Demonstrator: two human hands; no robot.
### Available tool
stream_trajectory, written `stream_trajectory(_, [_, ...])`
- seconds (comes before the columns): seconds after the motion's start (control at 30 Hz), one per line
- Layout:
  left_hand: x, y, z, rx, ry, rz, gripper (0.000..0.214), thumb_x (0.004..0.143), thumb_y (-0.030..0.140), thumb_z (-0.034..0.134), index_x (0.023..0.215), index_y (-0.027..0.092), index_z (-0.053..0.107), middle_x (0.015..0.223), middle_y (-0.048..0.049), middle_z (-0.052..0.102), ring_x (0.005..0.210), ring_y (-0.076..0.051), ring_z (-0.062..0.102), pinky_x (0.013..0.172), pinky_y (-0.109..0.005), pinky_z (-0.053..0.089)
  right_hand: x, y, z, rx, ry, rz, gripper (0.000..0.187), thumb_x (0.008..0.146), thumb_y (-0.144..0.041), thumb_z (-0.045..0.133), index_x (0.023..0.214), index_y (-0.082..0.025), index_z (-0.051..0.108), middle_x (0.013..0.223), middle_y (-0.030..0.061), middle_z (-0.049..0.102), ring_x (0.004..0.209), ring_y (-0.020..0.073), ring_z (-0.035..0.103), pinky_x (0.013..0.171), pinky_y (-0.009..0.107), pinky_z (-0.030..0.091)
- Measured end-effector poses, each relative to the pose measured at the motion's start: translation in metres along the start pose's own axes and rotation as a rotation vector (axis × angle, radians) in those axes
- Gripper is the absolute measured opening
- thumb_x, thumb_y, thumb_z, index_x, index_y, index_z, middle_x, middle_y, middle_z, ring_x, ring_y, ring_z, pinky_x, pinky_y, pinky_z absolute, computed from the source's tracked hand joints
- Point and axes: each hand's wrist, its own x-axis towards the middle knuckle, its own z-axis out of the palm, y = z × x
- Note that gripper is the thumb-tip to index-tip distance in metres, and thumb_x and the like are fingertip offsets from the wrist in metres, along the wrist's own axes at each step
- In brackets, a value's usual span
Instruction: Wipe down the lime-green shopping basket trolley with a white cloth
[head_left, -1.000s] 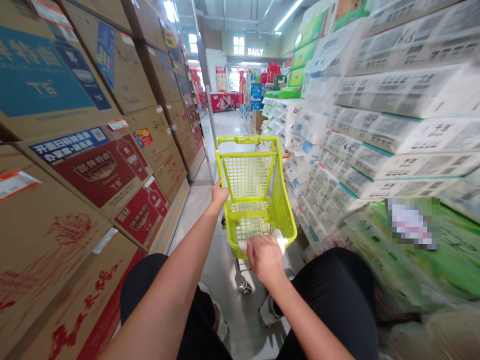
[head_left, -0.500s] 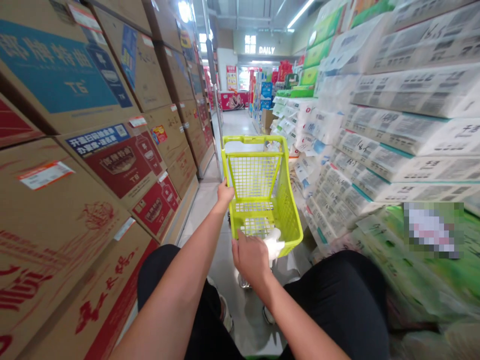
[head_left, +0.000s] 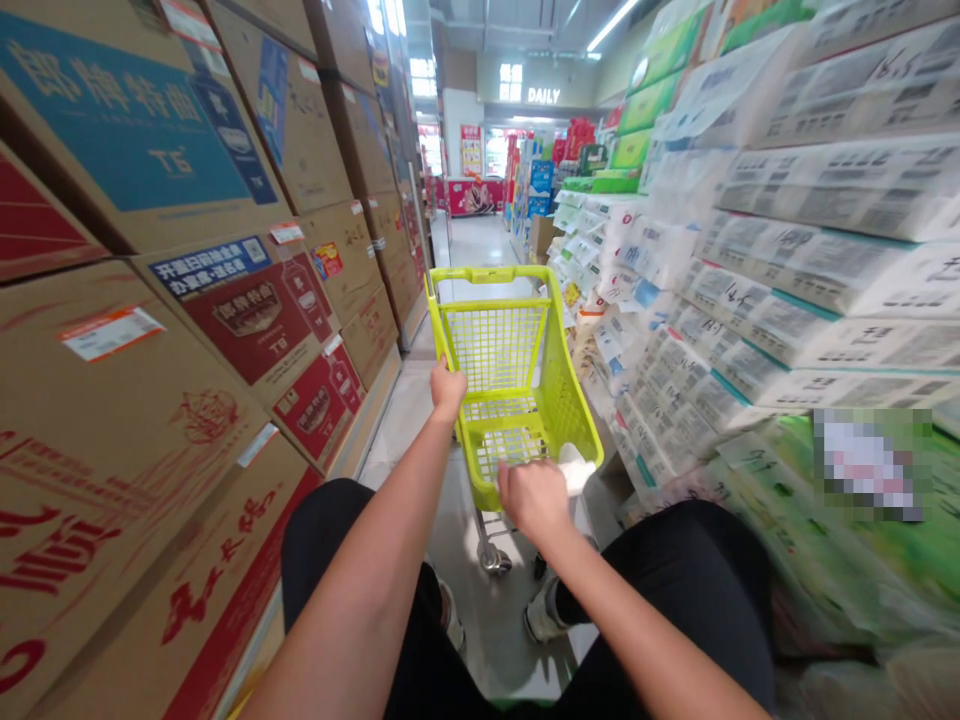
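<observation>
A lime-green shopping cart point(head_left: 574, 400) with a plastic basket stands in front of me, between my knees. My left hand point(head_left: 448, 388) is closed around the left rim of its basket. At the near rim, my right hand point(head_left: 536, 495) is closed on a crumpled white cloth point(head_left: 576, 468), which sticks out to the right against the rim's near right corner. Whether it is cloth or paper tissue, I cannot tell. The right fingertips are partly hidden behind the hand. Through the basket's grid floor and back panel I see the floor.
Stacked cardboard cartons point(head_left: 255, 320) line the left side. On the right rise piles of white plastic-wrapped packs point(head_left: 810, 290), with green packs point(head_left: 795, 500) lower down. A metal caster point(head_left: 491, 560) shows under the cart. The tiled aisle point(head_left: 480, 240) runs ahead.
The basket's far end has swung left, and my left hand has stayed on its rim. My right hand and the white cloth have shifted right along the near rim.
</observation>
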Motion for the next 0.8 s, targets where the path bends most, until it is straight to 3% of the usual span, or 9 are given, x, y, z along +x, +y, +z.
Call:
stream_trajectory(0.07, [0.001,-0.001,-0.004,0.014,-0.008,-0.001,0.057,0.066,0.009,0.058,0.122,0.019,0.066,0.114,-0.0084,0.073,0.106,-0.024,0.066,0.091,-0.028,0.048,0.002,-0.024,-0.001,0.047,-0.076,0.007,0.055,0.100,-0.039,0.037,0.068,-0.014,0.073,0.062,0.0131,0.068,0.058,0.0208,0.063,0.062,0.032,0.040])
stream_trajectory(0.13, [0.005,-0.002,-0.012,0.020,-0.030,0.011,0.058,0.065,0.008,0.059,0.121,0.018,0.066,0.112,-0.0076,0.074,0.105,-0.024,0.066,0.090,-0.028,0.049,0.001,-0.030,-0.003,0.081,-0.122,-0.016,0.056,0.101,-0.041,0.035,0.069,-0.015,0.074,0.063,0.0122,0.069,0.059,0.0200,0.064,0.061,0.031,0.040])
stream_trajectory(0.2, [0.010,-0.005,-0.020,0.018,-0.057,0.035,0.060,0.064,0.007,0.058,0.122,0.018,0.067,0.112,-0.0064,0.074,0.104,-0.023,0.067,0.090,-0.028,0.050,-0.003,-0.015,-0.006,0.084,-0.109,-0.057,0.055,0.101,-0.041,0.035,0.070,-0.015,0.073,0.067,0.0119,0.070,0.064,0.0199,0.064,0.066,0.031,0.041])
stream_trajectory(0.37, [0.015,-0.011,-0.029,0.004,-0.053,0.070,0.062,0.064,0.005,0.053,0.124,0.016,0.065,0.117,-0.0078,0.072,0.107,-0.022,0.066,0.091,-0.027,0.049,-0.015,0.052,-0.011,0.069,0.081,-0.121,0.039,0.098,-0.031,0.040,0.077,-0.016,0.070,0.083,0.0105,0.071,0.091,0.0237,0.062,0.089,0.035,0.038])
stream_trajectory(0.43, [0.011,-0.012,-0.027,0.003,-0.033,0.066,0.062,0.065,0.006,0.053,0.126,0.017,0.064,0.119,-0.0085,0.071,0.107,-0.022,0.066,0.092,-0.028,0.049,-0.017,0.057,-0.009,0.077,0.132,-0.105,0.036,0.097,-0.028,0.041,0.079,-0.016,0.070,0.085,0.0098,0.071,0.094,0.0240,0.061,0.093,0.036,0.036])
stream_trajectory(0.53, [0.005,-0.013,-0.020,0.010,-0.020,0.054,0.063,0.066,0.008,0.054,0.128,0.019,0.063,0.117,-0.0084,0.072,0.105,-0.023,0.067,0.090,-0.030,0.050,-0.015,0.027,-0.004,0.083,0.103,-0.047,0.040,0.098,-0.030,0.040,0.074,-0.017,0.069,0.078,0.0092,0.070,0.082,0.0222,0.061,0.086,0.036,0.036])
stream_trajectory(0.67, [0.006,-0.014,-0.020,0.016,-0.046,0.063,0.061,0.066,0.009,0.056,0.126,0.018,0.064,0.114,-0.0072,0.073,0.105,-0.023,0.067,0.089,-0.028,0.050,-0.011,-0.028,0.000,0.142,0.009,-0.106,0.048,0.100,-0.038,0.037,0.073,-0.019,0.071,0.071,0.0071,0.070,0.070,0.0198,0.062,0.075,0.033,0.037])
stream_trajectory(0.73, [0.011,-0.014,-0.024,0.016,-0.078,0.075,0.060,0.065,0.007,0.055,0.123,0.018,0.066,0.111,-0.0070,0.074,0.102,-0.023,0.068,0.088,-0.028,0.051,-0.011,-0.031,-0.001,0.144,-0.022,-0.121,0.049,0.100,-0.040,0.036,0.073,-0.020,0.071,0.070,0.0069,0.070,0.067,0.0191,0.061,0.071,0.032,0.036])
stream_trajectory(0.8, [0.017,-0.015,-0.029,0.012,-0.111,0.088,0.061,0.064,0.006,0.054,0.122,0.017,0.067,0.109,-0.0070,0.074,0.098,-0.023,0.069,0.086,-0.029,0.051,-0.013,-0.014,-0.004,0.118,-0.026,-0.112,0.049,0.100,-0.041,0.037,0.072,-0.019,0.070,0.071,0.0079,0.069,0.066,0.0192,0.061,0.069,0.032,0.036])
